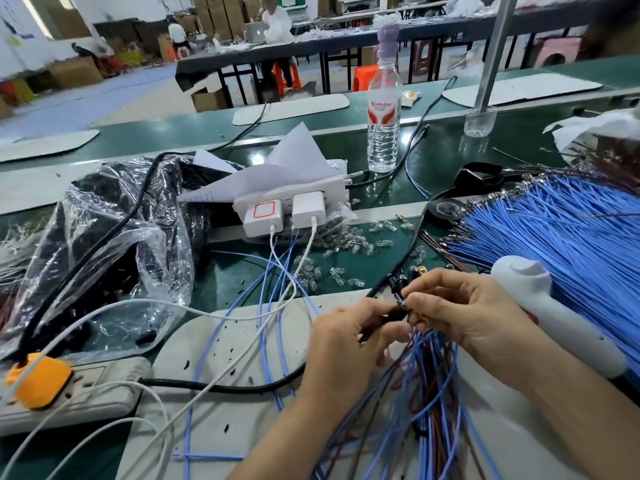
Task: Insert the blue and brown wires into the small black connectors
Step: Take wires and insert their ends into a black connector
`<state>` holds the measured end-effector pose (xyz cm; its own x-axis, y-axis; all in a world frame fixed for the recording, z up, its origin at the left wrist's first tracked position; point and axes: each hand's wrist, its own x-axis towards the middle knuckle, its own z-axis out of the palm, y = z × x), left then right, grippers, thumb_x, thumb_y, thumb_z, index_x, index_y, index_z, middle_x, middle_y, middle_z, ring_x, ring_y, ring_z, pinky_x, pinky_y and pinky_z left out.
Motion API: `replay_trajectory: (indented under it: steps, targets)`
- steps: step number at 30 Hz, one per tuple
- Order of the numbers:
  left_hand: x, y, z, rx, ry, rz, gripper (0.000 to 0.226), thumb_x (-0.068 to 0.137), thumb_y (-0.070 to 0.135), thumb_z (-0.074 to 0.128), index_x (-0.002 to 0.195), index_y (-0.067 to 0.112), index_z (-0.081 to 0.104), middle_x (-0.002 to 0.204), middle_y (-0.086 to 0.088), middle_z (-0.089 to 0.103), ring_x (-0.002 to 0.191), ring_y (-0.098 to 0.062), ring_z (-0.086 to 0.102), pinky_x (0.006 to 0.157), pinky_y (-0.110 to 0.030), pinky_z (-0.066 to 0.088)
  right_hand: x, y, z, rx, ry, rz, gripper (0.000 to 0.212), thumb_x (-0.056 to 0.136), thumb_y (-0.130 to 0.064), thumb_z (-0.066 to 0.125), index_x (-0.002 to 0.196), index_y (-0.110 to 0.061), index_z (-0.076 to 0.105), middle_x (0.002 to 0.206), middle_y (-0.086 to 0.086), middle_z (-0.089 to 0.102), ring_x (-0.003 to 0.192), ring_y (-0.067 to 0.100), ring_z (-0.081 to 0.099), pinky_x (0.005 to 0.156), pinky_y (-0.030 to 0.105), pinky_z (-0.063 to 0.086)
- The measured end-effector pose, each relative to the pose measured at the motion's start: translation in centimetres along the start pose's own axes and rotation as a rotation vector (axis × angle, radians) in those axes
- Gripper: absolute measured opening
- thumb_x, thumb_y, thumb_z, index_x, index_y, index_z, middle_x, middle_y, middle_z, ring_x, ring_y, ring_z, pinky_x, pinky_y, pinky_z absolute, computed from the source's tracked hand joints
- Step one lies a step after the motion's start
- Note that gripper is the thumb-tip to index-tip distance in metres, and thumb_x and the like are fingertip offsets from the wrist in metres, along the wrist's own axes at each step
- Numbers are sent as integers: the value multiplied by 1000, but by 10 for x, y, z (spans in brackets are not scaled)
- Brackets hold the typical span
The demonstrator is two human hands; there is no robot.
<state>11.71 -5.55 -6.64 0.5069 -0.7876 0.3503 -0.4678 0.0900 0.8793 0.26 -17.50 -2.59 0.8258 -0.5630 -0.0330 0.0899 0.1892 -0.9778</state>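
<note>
A small black plastic connector (393, 315) is held just off the frame's centre, toward 5 o'clock. It is pinched between the curled thumb and fingers of the left hand (346, 348). The right hand (460, 313) is brought against it from 3 o'clock. Its thumb and forefinger are closed on the end of a thin blue wire (399, 299) at the connector, and its other fingers are loosely curled. Whether the wire is seated cannot be told.

A loose bundle of blue and brown wires (429, 393) is draped from under both hands toward 6 o'clock, across a pale grey mat (263, 431). At 3 o'clock a broad fan of bright blue wires (561, 237) is spread on the green bench (450, 157). A white plastic handheld device (540, 306) is laid just beside the right wrist. Small clear pieces (346, 244) are scattered near the centre.

A white power strip with two chargers (287, 206) is seen at 12 o'clock. A clear water bottle (383, 133) stands at 1 o'clock, a crumpled clear plastic bag (114, 237) lies at 9 o'clock, and an orange plug (38, 379) is at 8 o'clock.
</note>
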Motion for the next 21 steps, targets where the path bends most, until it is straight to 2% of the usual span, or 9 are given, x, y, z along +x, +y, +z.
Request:
replay_trajectory:
  steps: [5,9,12,15,19,21]
  targets:
    - [1,-4,0,187,-23,-6,18,79,30,74,97,31,73,71,30,66,77,-15,59,73,-34,49,-1,-3,-4,-400,-10,-121,10,78,3,70,82,-6,70,66,12,68,60,13,64,62,18,53]
    - [0,-2,0,170,-38,35,20,79,35,71,99,32,69,68,33,62,74,-21,59,72,-42,50,0,-5,-7,-296,0,-58,5,75,-1,70,79,2,68,59,11,66,55,14,63,56,17,51]
    - [-1,-3,0,135,-36,29,14,78,33,73,92,30,71,68,29,63,67,-20,62,69,-39,53,1,-1,-7,-269,-15,-46,6,75,0,69,79,2,65,63,11,67,57,16,65,58,18,52]
    - [0,-4,-2,44,-34,-16,12,79,27,73,84,36,67,69,14,69,60,-9,65,69,-31,55,0,1,-5,-276,-15,-54,12,72,-1,71,79,2,62,66,10,68,60,17,66,61,19,53]
    - [-1,-7,-2,73,-64,9,11,80,15,75,89,21,73,77,5,70,67,-2,66,69,-16,50,1,2,-6,-194,-45,-7,19,67,-11,70,78,3,61,65,13,66,58,19,64,59,21,53]
    - [-2,-6,-3,46,-68,16,9,80,15,74,88,17,72,77,3,69,63,-4,67,67,-16,51,1,3,-6,-190,-49,-8,19,66,-11,71,76,3,62,67,15,65,59,20,64,60,21,54]
